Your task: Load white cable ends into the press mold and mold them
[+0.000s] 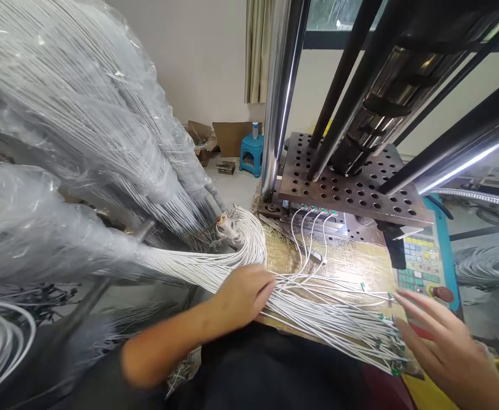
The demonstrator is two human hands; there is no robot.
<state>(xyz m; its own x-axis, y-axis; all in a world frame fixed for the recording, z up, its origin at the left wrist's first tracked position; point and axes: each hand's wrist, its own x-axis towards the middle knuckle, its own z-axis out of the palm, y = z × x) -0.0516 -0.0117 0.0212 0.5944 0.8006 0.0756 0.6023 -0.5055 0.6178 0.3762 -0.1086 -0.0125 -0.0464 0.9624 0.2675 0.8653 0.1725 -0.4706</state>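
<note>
A thick bundle of white cables (189, 266) runs from the left across the worktable and fans out to green-tipped ends at the right. My left hand (247, 293) lies over the bundle near its middle, its fingers closed around some of the cables. At the right, my right hand (439, 336) is beside the green ends, thumb and fingers apart, with the fingertips near one green tip (391, 296). Several cables curve up from the bundle, and their green ends (333, 213) sit in the metal mould under the perforated press plate (351, 191).
Shiny press columns (281, 102) rise behind the table. A control panel (424, 256) with a red knob (442, 294) stands at the right. Plastic-wrapped cable bundles (82, 114) hang at the left. On the floor behind is a blue stool (251, 152). A metal bar (317, 257) lies below the mould.
</note>
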